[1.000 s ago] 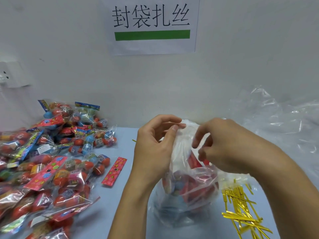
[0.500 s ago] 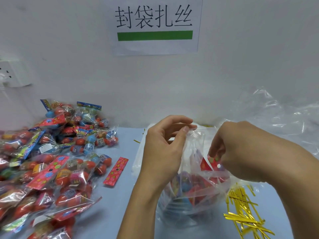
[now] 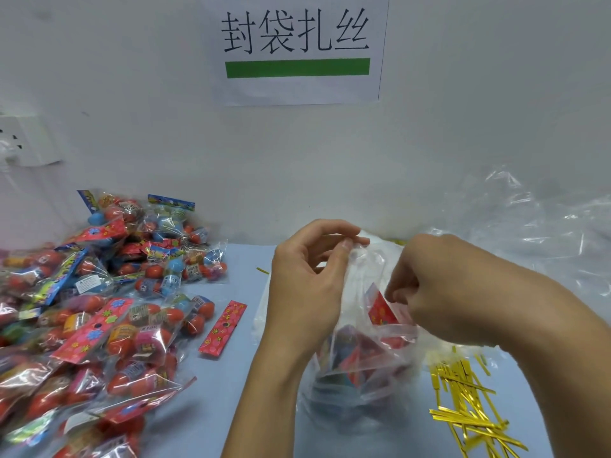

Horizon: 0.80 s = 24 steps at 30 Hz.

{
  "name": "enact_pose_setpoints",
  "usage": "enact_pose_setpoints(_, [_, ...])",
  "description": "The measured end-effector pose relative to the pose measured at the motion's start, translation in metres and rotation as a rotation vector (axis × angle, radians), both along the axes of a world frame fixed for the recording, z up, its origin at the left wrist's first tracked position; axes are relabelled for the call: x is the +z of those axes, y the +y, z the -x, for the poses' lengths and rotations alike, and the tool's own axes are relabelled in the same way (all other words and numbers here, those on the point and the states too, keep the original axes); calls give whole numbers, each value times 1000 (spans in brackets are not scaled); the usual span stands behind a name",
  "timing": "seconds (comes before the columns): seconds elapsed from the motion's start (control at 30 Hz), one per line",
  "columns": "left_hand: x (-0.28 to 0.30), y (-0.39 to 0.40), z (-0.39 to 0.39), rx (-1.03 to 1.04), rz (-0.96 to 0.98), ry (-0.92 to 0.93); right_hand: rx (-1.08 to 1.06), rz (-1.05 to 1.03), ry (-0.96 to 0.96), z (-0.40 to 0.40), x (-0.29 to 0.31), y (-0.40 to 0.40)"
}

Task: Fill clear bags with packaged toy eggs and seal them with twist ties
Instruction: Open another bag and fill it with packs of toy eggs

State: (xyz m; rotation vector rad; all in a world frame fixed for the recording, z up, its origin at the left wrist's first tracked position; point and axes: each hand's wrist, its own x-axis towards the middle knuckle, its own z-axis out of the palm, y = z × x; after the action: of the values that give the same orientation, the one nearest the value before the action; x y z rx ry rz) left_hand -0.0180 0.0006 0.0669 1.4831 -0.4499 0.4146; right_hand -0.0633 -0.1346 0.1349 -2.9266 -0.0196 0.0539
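Observation:
A clear bag (image 3: pixel 360 375) stands on the blue table in front of me, with several packaged toy eggs inside. My left hand (image 3: pixel 307 285) pinches the bag's top edge between thumb and forefinger. My right hand (image 3: pixel 439 292) has its fingers curled at the bag's mouth, on a red-carded egg pack (image 3: pixel 380 309) that pokes up inside. A heap of packaged toy eggs (image 3: pixel 92 319) covers the table's left side. Gold twist ties (image 3: pixel 463 404) lie in a loose pile at the lower right.
A loose red card header (image 3: pixel 223 328) lies between the heap and the bag. Crumpled clear bags (image 3: pixel 535 233) pile up at the right against the wall. One stray gold tie (image 3: pixel 263 271) lies behind my left hand. A wall socket (image 3: pixel 29 140) sits at the left.
My right hand has dropped lower into the bag's mouth, pressing the red pack down. The left hand keeps its pinch on the rim, and the bag's opening has spread wider.

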Motion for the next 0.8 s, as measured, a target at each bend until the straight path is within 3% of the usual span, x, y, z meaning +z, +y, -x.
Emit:
enact_pose_setpoints(0.27, [-2, 9, -4, 35, 41, 28, 82, -112, -16, -5, -8, 4])
enact_pose_setpoints(0.5, [-3, 12, -5, 39, 31, 34, 68, -42, 9, -12, -24, 20])
enact_pose_setpoints(0.8, [-3, 11, -6, 19, 38, 37, 1, -114, -277, -20, -36, 23])
